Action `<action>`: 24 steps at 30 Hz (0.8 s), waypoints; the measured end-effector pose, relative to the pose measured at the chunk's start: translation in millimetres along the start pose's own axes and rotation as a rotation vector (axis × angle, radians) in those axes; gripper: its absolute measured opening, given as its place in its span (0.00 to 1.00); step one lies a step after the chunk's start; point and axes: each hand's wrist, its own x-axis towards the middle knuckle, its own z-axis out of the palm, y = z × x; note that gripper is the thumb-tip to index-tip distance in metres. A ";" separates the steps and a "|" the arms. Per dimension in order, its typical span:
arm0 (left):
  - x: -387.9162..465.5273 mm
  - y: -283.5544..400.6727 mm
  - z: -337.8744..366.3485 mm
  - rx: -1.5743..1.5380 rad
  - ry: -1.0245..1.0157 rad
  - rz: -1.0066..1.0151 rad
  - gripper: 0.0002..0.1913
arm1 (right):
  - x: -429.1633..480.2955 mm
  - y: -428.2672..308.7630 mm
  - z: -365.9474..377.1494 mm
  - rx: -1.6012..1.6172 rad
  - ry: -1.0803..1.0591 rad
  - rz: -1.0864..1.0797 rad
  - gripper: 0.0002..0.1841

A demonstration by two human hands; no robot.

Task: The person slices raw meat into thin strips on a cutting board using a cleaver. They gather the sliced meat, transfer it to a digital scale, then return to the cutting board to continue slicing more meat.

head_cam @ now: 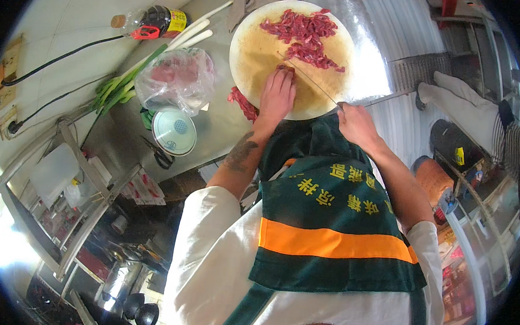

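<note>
A round, pale cutting board (248, 51) lies before me on a metal counter. Bent fingers of my left hand (279, 90) press a small piece of raw red meat (286, 68) onto the board; most of that piece is hidden. The handle of a knife (310, 80) is in my right hand (358, 125). Its blade, seen nearly edge-on, slants across the board, with its far part close to my left fingertips. Thin-cut raw meat (304, 28) is heaped on the board's far side. One longer strip of raw meat (244, 103) lies at the board's left edge.
Left of the board are a plastic bag of meat (174, 76), green onions (127, 80), a capped bottle of dark liquid (155, 22), a round patterned lid or dish (174, 133) and scissors (162, 157). A cloth (255, 1) lies beyond. Another person's legs (462, 96) show at right.
</note>
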 end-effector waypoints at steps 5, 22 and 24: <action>-6.9 -23.4 22.3 0.039 0.038 0.057 0.27 | 13.2 -5.6 -2.2 -0.073 -0.071 -0.030 0.13; -3.9 -23.6 20.7 0.079 -0.005 0.039 0.24 | 59.8 -17.8 -2.8 -0.146 -0.291 0.051 0.17; -2.9 -24.3 19.9 0.055 -0.001 0.034 0.23 | 95.1 -37.6 13.1 -0.195 -0.307 0.027 0.15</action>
